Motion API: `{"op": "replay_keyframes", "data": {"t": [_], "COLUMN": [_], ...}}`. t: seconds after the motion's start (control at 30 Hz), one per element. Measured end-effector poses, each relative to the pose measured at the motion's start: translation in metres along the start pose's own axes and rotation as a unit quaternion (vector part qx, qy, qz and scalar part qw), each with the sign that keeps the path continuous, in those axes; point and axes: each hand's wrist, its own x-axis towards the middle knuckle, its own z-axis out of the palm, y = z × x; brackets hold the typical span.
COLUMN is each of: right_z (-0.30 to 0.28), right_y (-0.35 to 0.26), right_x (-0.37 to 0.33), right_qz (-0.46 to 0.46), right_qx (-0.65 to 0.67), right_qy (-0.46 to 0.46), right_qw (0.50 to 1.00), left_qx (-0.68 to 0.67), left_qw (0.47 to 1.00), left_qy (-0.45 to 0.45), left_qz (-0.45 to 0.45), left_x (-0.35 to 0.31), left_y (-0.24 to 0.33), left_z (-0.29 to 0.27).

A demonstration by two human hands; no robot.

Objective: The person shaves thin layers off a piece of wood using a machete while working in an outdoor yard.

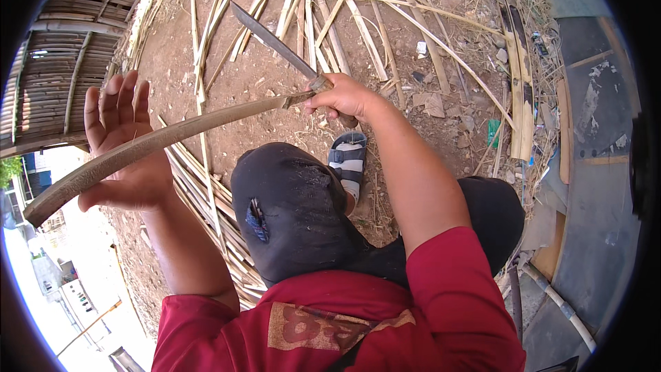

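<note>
Left hand (141, 180): palm up, bearing curved, rough brown bamboo length (200, 125); fingers straight, uncurled. Knife (275, 43) slants beyond bamboo length's right end, blade long, flat, dark metal. Right hand (352, 98): fingers clamped on knife's woody handle there; bamboo pinched too, perhaps. Pale split slats (358, 25) strewn beyond that end.

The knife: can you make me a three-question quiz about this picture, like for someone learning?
1. Which hand holds the long, dark-bladed metal knife?
2. True or false: the left hand is clenched into a fist.
3. What lies scattered on the brown dirt ground? a) blue ropes b) pale wooden strips c) yellow balls

Key: 1. Right hand. 2. False; the left hand is open behind the long, brown wooden pole. 3. b
</note>
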Motion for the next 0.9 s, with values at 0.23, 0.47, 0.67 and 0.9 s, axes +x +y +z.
{"op": "replay_keyframes", "data": {"t": [0.23, 0.47, 0.67, 0.9], "right_z": [-0.007, -0.031, -0.058, -0.072], "right_y": [-0.01, -0.017, -0.002, 0.085], "right_x": [-0.007, -0.014, -0.021, 0.002], "right_qz": [0.013, -0.025, 0.012, 0.075], "right_qx": [0.003, -0.068, -0.107, -0.197], "right_qy": [-0.009, 0.151, 0.338, 0.437], "right_qw": [1.0, 0.986, 0.935, 0.875], "left_qx": [-0.212, -0.228, -0.044, -0.009], "left_qw": [0.946, 0.959, 0.999, 0.999], "left_qy": [-0.245, -0.167, -0.002, 0.031], "left_qz": [0.029, -0.006, -0.011, -0.012], "left_x": [0.04, 0.086, 0.12, 0.123], "left_y": [-0.008, -0.029, -0.065, -0.081], "left_z": [0.047, 0.093, 0.112, 0.111]}}
